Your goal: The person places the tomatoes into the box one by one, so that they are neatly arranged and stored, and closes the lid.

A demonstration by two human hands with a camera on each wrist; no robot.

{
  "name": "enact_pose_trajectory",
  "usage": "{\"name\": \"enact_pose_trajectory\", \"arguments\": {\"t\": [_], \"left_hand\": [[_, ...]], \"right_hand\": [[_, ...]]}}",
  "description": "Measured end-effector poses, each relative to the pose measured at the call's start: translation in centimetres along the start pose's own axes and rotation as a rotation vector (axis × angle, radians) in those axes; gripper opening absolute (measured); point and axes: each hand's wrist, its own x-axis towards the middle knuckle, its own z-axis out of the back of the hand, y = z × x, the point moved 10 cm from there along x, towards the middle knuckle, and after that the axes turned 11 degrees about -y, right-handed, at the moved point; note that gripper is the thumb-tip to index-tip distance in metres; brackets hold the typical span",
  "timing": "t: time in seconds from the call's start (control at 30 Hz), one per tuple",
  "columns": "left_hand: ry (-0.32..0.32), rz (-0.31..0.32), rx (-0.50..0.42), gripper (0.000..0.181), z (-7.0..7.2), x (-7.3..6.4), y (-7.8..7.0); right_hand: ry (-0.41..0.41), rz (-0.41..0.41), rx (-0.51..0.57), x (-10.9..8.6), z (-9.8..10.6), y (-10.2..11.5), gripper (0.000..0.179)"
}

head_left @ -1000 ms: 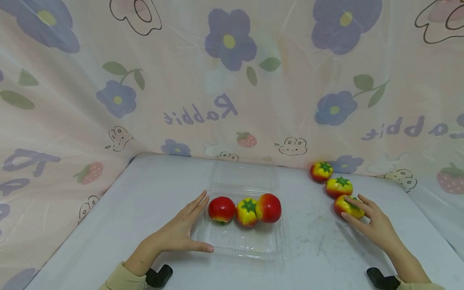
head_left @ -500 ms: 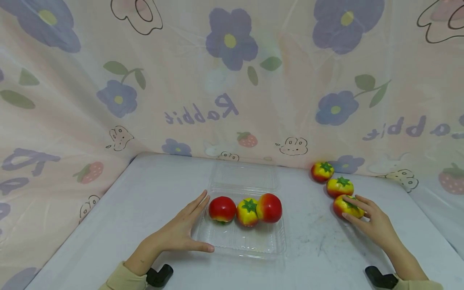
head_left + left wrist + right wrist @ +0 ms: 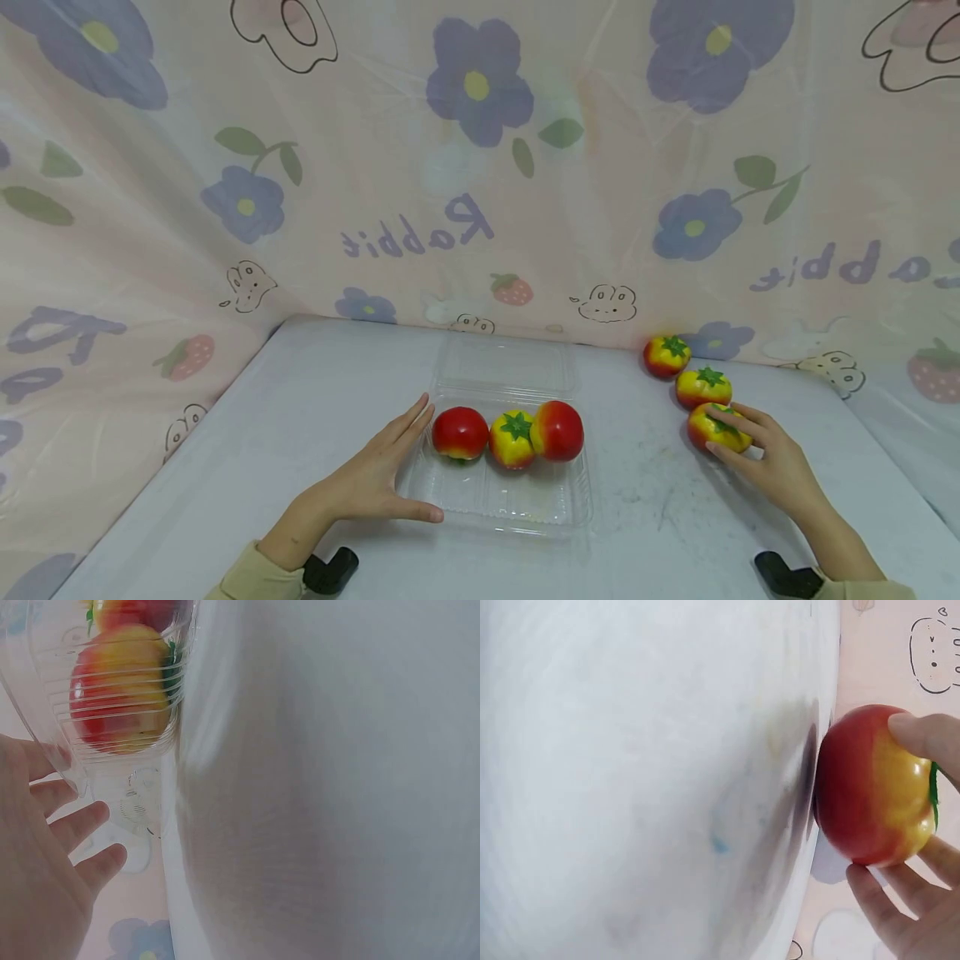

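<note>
On the right side of the table, my right hand [image 3: 772, 462] holds the nearest of three red-and-yellow toy tomatoes [image 3: 716, 427], each with a green leafy top. In the right wrist view, thumb and fingers grip this tomato [image 3: 874, 787] from opposite sides, low over the table. My left hand [image 3: 367, 479] spreads its fingers and thumb along the left side of a clear plastic clamshell box [image 3: 487, 508]. Inside the box sit a red tomato [image 3: 460, 433], a yellow one with its green top up [image 3: 512, 440] and another red one [image 3: 557, 431]. Left fingertips [image 3: 112, 857] lie beside the box wall.
Two more toy tomatoes [image 3: 702, 387] [image 3: 666, 357] stand behind the gripped one, near the patterned curtain [image 3: 480, 183]. The box's clear lid [image 3: 504, 367] lies folded back toward the curtain. A white cloth [image 3: 637, 533] covers the table.
My right fingers have closed in a little on the nearest tomato, which has shifted slightly left. My left hand and the box have stayed in place.
</note>
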Motion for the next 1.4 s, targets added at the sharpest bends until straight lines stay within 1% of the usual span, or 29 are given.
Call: {"name": "enact_pose_trajectory", "arguments": {"t": [0.43,1.1,1.4], "left_hand": [[-0.009,-0.019,0.001,0.118,0.1,0.0,-0.2],[-0.001,-0.005,-0.011,0.119,0.0,-0.1,-0.2],[-0.002,-0.011,-0.008,0.119,0.0,0.0,-0.2]], "right_hand": [[-0.045,0.06,0.029,-0.1,0.7,1.4,0.047],[-0.053,0.072,0.067,0.1,1.0,3.2,0.047],[-0.091,0.131,0.106,0.3,1.4,4.6,0.045]]}}
